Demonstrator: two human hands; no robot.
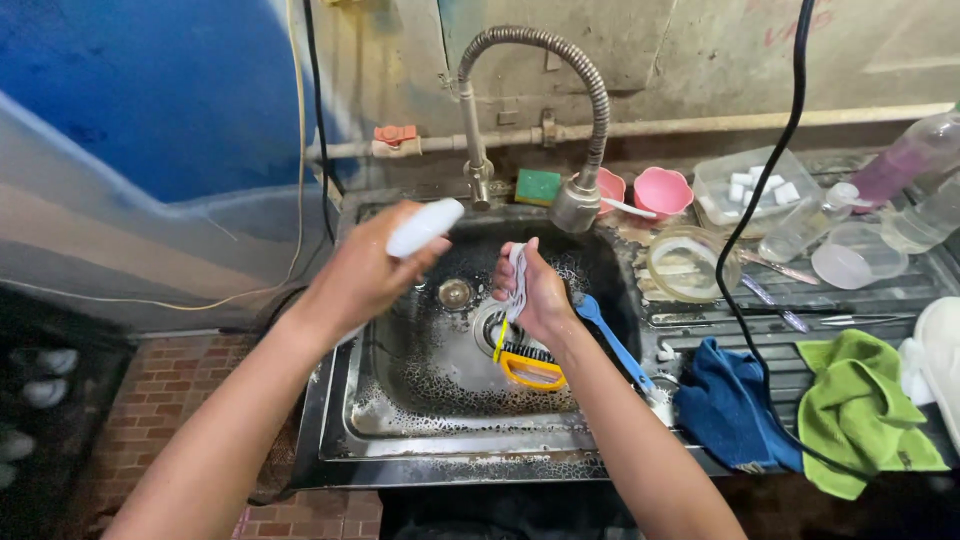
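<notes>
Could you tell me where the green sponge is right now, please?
In the head view, the green sponge sits on the back ledge of the sink, between the base of the tap and a pink cup.

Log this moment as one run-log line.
left hand: grip shut on white plastic bottle | right hand: grip shut on white-handled brush with yellow head | both over wet steel sink | flexible metal tap: no water visible

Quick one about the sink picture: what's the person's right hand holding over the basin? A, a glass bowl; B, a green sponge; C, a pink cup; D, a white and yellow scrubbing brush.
D: the right hand grips a white-handled brush with a yellow head over the sink, while the pink cup, green sponge and glass bowl sit untouched on the counter.
</notes>
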